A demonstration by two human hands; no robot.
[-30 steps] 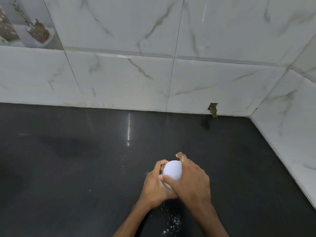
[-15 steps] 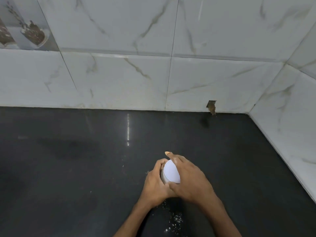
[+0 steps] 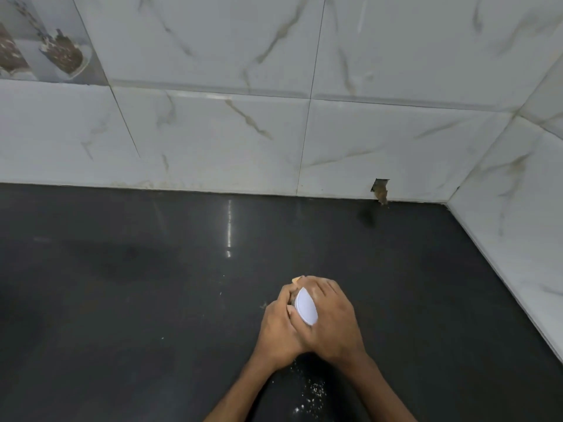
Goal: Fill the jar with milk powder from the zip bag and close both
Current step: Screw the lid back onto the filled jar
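A small jar stands on the dark countertop (image 3: pixel 152 300), almost wholly hidden between my hands. Only its white round lid (image 3: pixel 307 306) shows, sitting on top of the jar. My left hand (image 3: pixel 278 327) wraps around the jar's body from the left. My right hand (image 3: pixel 332 324) covers the lid from the right, fingers curled over its far edge. The zip bag is out of view.
Spilled white powder specks (image 3: pixel 310 391) lie on the counter just in front of my wrists. White marble-pattern wall tiles (image 3: pixel 304 132) close the back, and a side wall (image 3: pixel 518 223) closes the right. A chipped hole (image 3: pixel 380 190) marks the back wall's base.
My right hand has turned over the lid, its fingers swinging further round to the left, so less of the white lid shows. The left hand keeps its hold on the jar.
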